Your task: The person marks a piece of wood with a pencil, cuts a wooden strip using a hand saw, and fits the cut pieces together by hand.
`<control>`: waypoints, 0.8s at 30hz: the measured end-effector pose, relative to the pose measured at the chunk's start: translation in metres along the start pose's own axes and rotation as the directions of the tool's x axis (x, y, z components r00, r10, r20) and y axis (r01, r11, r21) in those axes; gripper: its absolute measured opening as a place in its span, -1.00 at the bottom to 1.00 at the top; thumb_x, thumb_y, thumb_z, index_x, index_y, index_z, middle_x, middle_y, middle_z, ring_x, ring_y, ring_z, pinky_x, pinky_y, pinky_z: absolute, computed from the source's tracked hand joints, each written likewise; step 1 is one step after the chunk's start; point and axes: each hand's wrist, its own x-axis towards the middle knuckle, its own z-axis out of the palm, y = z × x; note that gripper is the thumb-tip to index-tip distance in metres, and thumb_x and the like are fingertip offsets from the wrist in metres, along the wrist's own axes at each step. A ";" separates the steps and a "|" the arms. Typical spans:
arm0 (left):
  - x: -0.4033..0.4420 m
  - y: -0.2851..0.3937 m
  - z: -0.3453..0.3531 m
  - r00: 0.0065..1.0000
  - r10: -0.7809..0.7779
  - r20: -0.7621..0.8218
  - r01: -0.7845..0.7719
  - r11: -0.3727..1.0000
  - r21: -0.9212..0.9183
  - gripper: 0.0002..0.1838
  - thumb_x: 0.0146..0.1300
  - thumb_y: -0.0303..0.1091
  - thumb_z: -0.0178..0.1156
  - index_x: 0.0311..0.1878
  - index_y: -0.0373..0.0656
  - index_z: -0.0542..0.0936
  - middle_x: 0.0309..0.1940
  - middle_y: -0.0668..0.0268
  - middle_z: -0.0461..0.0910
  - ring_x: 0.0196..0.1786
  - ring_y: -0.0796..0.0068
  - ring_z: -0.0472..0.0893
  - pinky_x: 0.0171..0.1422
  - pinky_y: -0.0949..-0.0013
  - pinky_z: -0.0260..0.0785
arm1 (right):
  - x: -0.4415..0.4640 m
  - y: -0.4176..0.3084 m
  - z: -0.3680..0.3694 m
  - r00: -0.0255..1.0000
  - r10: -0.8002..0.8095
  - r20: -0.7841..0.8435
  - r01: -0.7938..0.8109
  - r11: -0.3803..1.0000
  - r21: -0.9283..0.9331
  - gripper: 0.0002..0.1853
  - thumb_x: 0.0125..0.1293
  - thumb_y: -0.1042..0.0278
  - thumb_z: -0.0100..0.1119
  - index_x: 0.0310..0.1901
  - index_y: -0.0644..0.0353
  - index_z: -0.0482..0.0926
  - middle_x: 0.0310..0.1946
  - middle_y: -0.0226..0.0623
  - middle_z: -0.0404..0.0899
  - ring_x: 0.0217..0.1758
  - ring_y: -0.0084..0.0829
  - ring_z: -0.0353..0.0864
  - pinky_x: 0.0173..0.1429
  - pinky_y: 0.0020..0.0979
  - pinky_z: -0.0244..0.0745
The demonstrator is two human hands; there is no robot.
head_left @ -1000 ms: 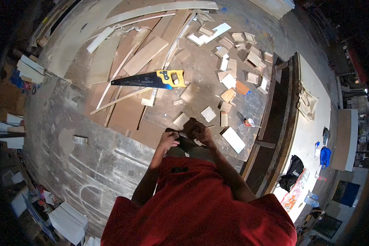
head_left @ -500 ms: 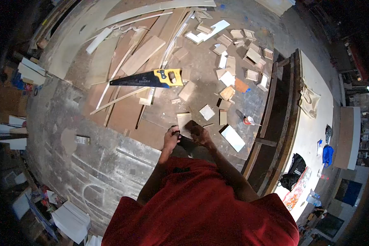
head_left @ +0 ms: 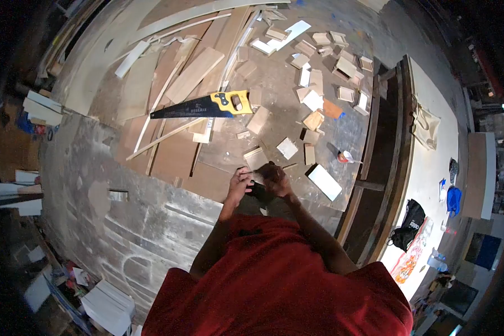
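- Wood block (head_left: 256, 157) lies mid-frame, just beyond left hand (head_left: 240, 183) and right hand (head_left: 276, 179); shadow hides each grip, so I cannot tell what they grasp.
- Saw (head_left: 193, 107), upper left of centre: careless reaching across its bare blade could cut.
- Blocks (head_left: 346, 68), upper right, might topple if bumped.

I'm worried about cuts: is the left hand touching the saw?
Apart: the head view shows brown surface plainly between the left hand and the saw.
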 end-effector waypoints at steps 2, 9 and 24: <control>-0.012 0.012 0.012 0.998 -0.055 -0.022 0.054 0.996 -0.068 -0.34 0.55 -0.25 0.21 0.56 0.04 0.10 0.25 0.17 0.61 0.04 0.25 0.72 0.02 0.11 0.66 | 0.002 -0.014 0.000 0.992 -0.109 -0.058 0.109 0.994 -0.005 -0.49 0.25 0.31 0.41 0.24 0.17 0.59 0.12 -0.21 0.67 0.13 -0.14 0.65 0.44 -0.17 0.40; -0.007 -0.006 0.006 0.988 -0.122 0.096 0.137 0.976 -0.169 -0.17 0.46 -0.26 0.34 0.49 0.00 -0.09 0.29 -0.01 0.55 0.05 0.07 0.73 0.03 0.01 0.67 | 0.001 -0.073 -0.011 0.979 0.192 -0.070 -0.174 0.962 0.209 -0.27 0.35 0.28 0.43 0.45 0.30 0.29 0.11 -0.19 0.73 0.24 -0.26 0.67 0.44 -0.21 0.46; -0.013 0.094 -0.060 0.953 0.248 -0.172 -0.278 0.944 -0.177 -0.82 0.51 -0.57 0.10 -0.22 -0.14 0.64 -0.23 0.39 0.69 -0.15 0.53 0.68 -0.11 0.47 0.51 | -0.003 -0.085 -0.019 0.911 0.294 -0.290 -0.217 0.938 0.271 -0.28 0.26 0.49 0.40 0.46 0.30 0.36 0.08 -0.18 0.73 0.21 -0.31 0.68 0.30 -0.27 0.59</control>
